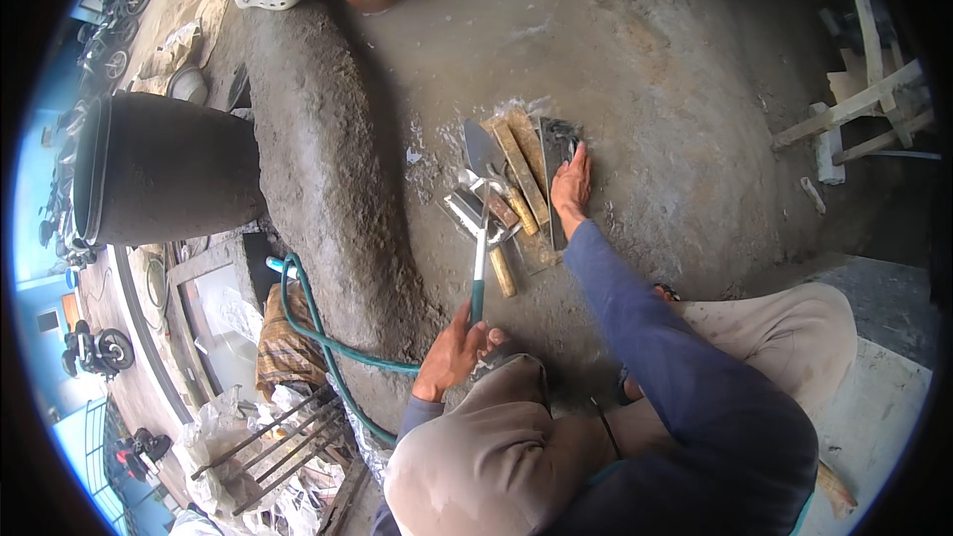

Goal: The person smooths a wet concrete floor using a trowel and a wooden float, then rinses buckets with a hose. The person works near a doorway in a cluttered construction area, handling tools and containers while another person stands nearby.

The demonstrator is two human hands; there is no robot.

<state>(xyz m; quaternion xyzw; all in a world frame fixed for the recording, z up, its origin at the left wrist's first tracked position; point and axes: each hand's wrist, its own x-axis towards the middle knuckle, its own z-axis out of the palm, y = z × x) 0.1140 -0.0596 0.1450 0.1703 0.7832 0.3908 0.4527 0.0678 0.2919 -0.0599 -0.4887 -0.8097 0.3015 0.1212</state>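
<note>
Evidently, the left hand [452, 352] closes around a green hose [372, 361] near its front end, seemingly so that the end can be aimed from close by. The right hand [573, 184] lies at the far part of a long dark tool [553, 189], fingers extended and close together; whether the thumb pinches it I cannot tell. That touch probably keeps the tool from sliding or tipping.

From the left hand the hose's front end points away from the person, a little to the right, and a pale straight stretch [481, 253], pipe or water, carries on along that line to the tools. The dark tool's long axis also runs away from the person, just right of the wooden strips [522, 174], which slant away and to the left. The trowel blade [483, 147] points away too, while a wooden handle [503, 273] points back toward the person. They lie bunched on the wet ground [476, 50], likely to be within reach of both hands.

Farther out, a rough ridge [318, 169] separates them from a big dark bucket [179, 169] on the left.
</note>
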